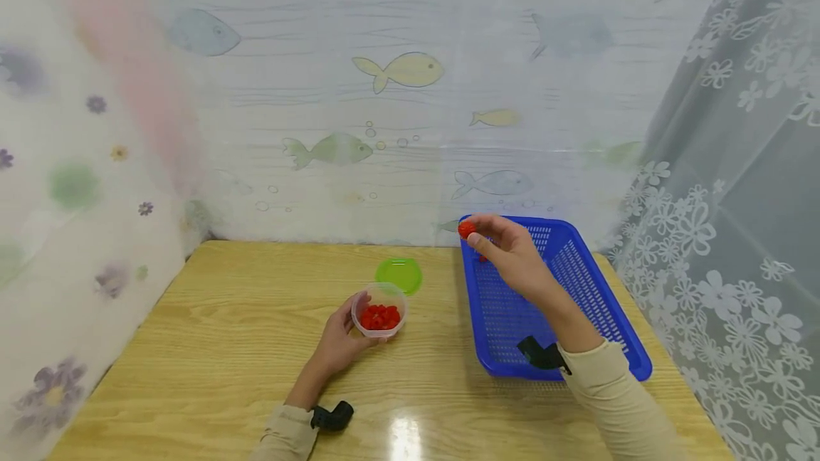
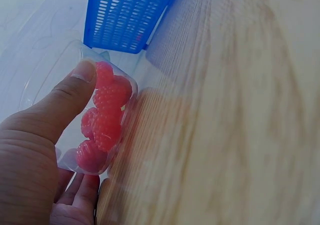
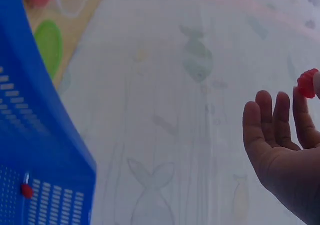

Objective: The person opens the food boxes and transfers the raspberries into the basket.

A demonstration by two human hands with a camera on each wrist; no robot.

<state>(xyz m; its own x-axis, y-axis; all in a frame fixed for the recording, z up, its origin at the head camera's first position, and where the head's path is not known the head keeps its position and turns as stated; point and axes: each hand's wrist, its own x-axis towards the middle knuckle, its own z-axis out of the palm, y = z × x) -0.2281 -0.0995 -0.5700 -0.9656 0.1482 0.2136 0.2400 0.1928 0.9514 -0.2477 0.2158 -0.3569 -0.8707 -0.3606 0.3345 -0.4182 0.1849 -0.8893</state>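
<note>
A red raspberry point(image 1: 466, 230) is pinched between the thumb and index finger of my right hand point(image 1: 519, 258), held above the far left corner of the blue basket point(image 1: 479, 347). The right wrist view shows the same raspberry point(image 3: 307, 83) at its right edge, the other fingers extended. On the table, my left hand point(image 1: 339, 340) grips a clear plastic container point(image 1: 356, 304) from its left side, thumb and fingers around it. Several raspberries point(image 2: 107, 115) lie inside the container. Inside the basket, another small red piece point(image 1: 483, 258) shows, partly covered by the right hand.
A green round lid point(image 1: 400, 276) lies on the wooden table point(image 1: 256, 311) just behind the container. Behind the table hangs a fish-patterned curtain point(image 1: 410, 20). A sheer flowered curtain point(image 1: 737, 233) hangs at the right, close to the basket.
</note>
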